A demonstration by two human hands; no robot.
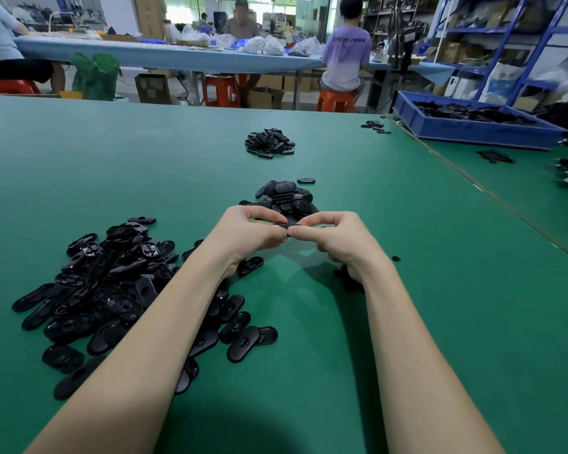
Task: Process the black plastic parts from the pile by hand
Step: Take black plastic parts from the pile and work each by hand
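**A:** What were the hands doing?

**B:** Both were raised over the green table (391, 224), fingertips meeting. The left hand (248, 235) and the right hand (336, 239) each pinched an end of 1 black plastic part (287, 226), fingers curled around it, held edge-on between them.

**A:** And the pile?

**B:** The big pile of black parts (112, 290) lay on the table to the left, partly under the left forearm, with loose pieces spilling toward the near edge. A smaller heap (284, 199) sat just beyond the hands, and a third heap (269, 142) farther back, well apart from the others.

**A:** Anything else?

**B:** A blue bin (473, 129) holding more black pieces stood at the far right. Beyond the table, 2 people sat on orange stools (335, 99) at a long blue bench (164, 55).
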